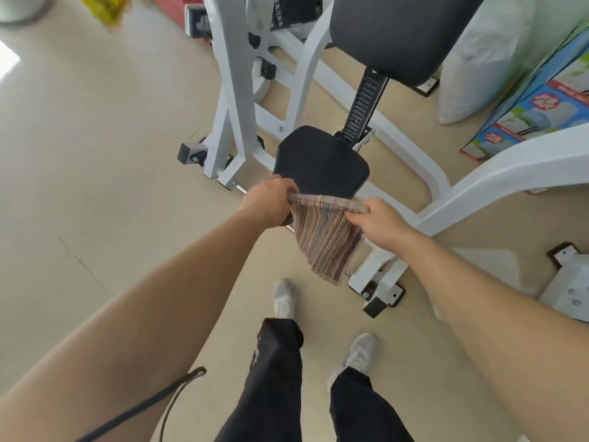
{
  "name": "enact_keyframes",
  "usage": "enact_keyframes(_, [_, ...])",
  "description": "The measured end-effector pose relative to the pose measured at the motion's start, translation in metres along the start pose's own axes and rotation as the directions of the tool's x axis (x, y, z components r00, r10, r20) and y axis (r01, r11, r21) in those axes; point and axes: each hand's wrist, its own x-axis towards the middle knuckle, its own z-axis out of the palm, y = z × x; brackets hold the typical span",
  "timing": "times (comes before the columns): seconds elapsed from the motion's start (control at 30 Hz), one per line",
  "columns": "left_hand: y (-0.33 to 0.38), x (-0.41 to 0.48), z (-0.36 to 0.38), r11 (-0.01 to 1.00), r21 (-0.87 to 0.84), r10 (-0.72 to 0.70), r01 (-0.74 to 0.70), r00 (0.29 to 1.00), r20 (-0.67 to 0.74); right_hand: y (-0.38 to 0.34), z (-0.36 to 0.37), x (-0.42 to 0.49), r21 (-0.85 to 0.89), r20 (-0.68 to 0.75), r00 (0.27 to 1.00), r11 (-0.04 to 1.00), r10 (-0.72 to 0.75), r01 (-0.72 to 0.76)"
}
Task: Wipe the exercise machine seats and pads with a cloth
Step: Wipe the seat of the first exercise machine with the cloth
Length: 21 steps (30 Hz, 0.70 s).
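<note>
A striped, multicoloured cloth [325, 240] hangs stretched between my two hands, just in front of the black seat [318, 161] of a white exercise machine. My left hand [267, 202] pinches the cloth's top left corner. Its top right corner is gripped by my right hand [379, 220]. The cloth's top edge sits level with the seat's near rim; I cannot tell whether it touches. Above the seat, a black back pad [398, 33] rises on a black notched post [363, 103].
The machine's white frame [232, 90] stands left and right of the seat, with feet on the beige floor. A white arm [510, 173] crosses at right. Coloured boxes [535, 106] and a white sack [478, 59] lie at far right. My shoes are below.
</note>
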Motion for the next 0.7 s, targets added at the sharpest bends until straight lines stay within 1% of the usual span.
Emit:
enact_keyframes(0.13, [0.001, 0.062, -0.023, 0.998, -0.05, 0.034, -0.04, 0.993, -0.11, -0.024, -0.014, 0.048, -0.056, -0.127, 0.991, 0.998, -0.043, 0.036])
enact_keyframes(0.23, [-0.004, 0.119, -0.052, 0.993, -0.057, 0.09, -0.1, 0.984, -0.155, -0.054, -0.035, 0.088, -0.092, -0.274, 0.958, 0.994, -0.083, 0.059])
enact_keyframes(0.33, [-0.004, 0.171, -0.08, 0.981, 0.006, 0.191, -0.195, 0.952, -0.238, -0.075, -0.053, 0.133, -0.131, -0.446, 0.886, 0.988, -0.129, 0.078])
enact_keyframes(0.43, [-0.019, 0.219, -0.089, 0.951, 0.136, 0.305, -0.278, 0.913, -0.269, -0.086, -0.056, 0.185, -0.167, -0.525, 0.837, 0.983, -0.155, 0.077])
enact_keyframes(0.5, [-0.036, 0.249, -0.08, 0.926, 0.225, 0.355, -0.303, 0.902, -0.245, -0.082, -0.05, 0.223, -0.227, -0.549, 0.819, 0.973, -0.168, 0.047])
enact_keyframes(0.57, [-0.06, 0.274, -0.056, 0.903, 0.296, 0.374, -0.311, 0.909, -0.186, -0.071, -0.035, 0.256, -0.332, -0.525, 0.825, 0.943, -0.208, 0.027])
enact_keyframes(0.63, [-0.085, 0.29, -0.025, 0.889, 0.335, 0.359, -0.311, 0.929, -0.089, -0.052, -0.016, 0.282, -0.432, -0.445, 0.864, 0.902, -0.236, 0.024])
enact_keyframes(0.7, [-0.106, 0.296, 0.008, 0.899, 0.287, 0.341, -0.331, 0.94, 0.016, -0.027, 0.004, 0.297, -0.478, -0.352, 0.913, 0.878, -0.205, 0.013])
